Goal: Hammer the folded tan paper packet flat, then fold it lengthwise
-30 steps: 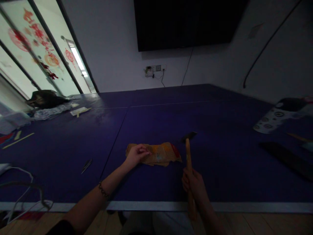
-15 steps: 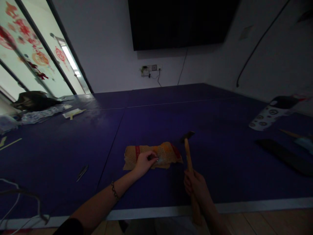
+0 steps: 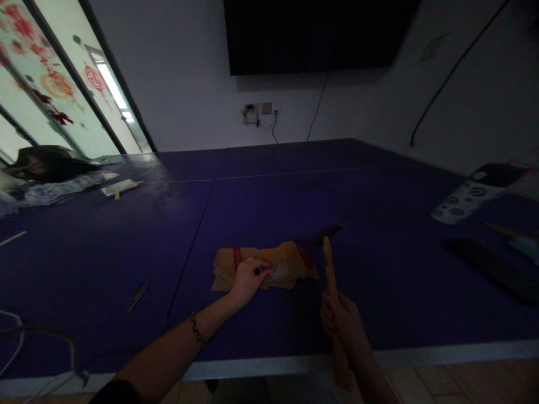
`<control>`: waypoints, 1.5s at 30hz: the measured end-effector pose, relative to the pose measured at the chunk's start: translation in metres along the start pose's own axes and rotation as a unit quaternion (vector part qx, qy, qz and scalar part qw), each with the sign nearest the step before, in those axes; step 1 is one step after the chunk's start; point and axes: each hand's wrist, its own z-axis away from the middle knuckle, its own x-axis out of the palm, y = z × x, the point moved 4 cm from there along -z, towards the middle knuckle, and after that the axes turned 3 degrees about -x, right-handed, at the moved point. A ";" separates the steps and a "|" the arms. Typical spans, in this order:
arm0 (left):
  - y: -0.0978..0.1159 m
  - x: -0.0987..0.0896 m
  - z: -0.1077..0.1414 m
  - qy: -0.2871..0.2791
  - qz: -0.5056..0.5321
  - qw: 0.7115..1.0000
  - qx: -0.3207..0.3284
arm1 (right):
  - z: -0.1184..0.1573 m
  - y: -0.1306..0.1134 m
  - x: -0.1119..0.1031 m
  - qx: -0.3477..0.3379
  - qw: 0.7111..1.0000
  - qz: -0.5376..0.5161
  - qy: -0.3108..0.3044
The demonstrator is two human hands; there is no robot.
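Note:
A wooden-handled hammer [image 3: 330,264] is gripped in my right hand [image 3: 343,320], its dark head raised just right of a torn piece of printed cardboard [image 3: 292,261]. My left hand [image 3: 250,280] rests on that tan cardboard, thumb and fingertips pinched together. What the pinch holds is too small and dark to make out. A pale, whitish patch [image 3: 278,275] shows on the cardboard beside the fingertips. Several thin metal pieces [image 3: 138,296] lie on the purple table [image 3: 261,207] to the left of my left arm.
A patterned white-and-black item [image 3: 461,202] and a long black object [image 3: 490,266] lie at the right. White cables [image 3: 17,348] hang at the near left corner. Far left are a dark bag [image 3: 48,163] and a small white packet [image 3: 121,188]. A wall screen [image 3: 320,36] hangs behind.
The hammer and my right hand have shifted slightly to the right. My left hand keeps its pinch at the same spot on the cardboard. The view has tilted a little.

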 end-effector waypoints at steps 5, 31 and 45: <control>-0.003 -0.001 0.002 0.027 -0.004 0.999 -0.029 | -0.001 0.001 -0.001 -0.007 1.000 0.001 -0.001; 0.000 -0.004 -0.001 -0.012 -0.011 1.000 0.000 | 0.004 -0.021 0.033 -0.088 0.979 0.184 -0.016; -0.001 -0.006 -0.004 0.000 -0.005 1.000 0.000 | -0.048 -0.022 0.085 -0.189 0.937 0.289 -0.054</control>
